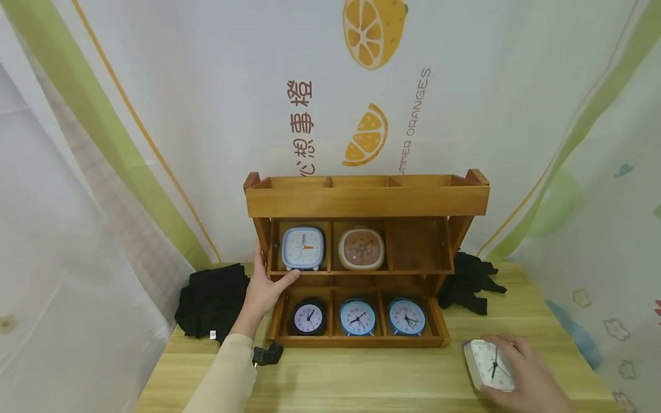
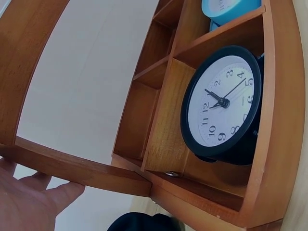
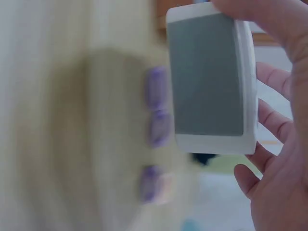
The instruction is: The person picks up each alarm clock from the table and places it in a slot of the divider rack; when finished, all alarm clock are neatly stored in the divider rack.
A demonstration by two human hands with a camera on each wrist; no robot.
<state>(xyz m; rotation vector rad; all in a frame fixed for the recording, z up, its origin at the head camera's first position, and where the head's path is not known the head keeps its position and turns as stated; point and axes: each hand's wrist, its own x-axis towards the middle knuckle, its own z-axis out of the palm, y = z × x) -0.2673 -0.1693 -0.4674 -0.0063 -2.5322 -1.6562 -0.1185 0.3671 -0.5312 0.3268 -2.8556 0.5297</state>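
Behind the wooden bench (image 1: 361, 378) hangs a white curtain printed with orange slices. At frame centre stands a wooden shelf (image 1: 366, 201) holding five clocks. Left hand (image 1: 265, 287) rests on the shelf's left edge, fingers straight. Lower right, the right hand (image 1: 521, 367) curls its fingers around a white square clock (image 1: 485, 364) on the bench.

On the backdrop (image 1: 232, 86) in front of me I read "SUMMER ORANGES", its first letter cut off, and the Chinese characters 心想事橙 beside it. My black clock (image 2: 222, 103) shows dial numerals: 2, 3, 4, 5, 6, 8, 9, 11, 12.
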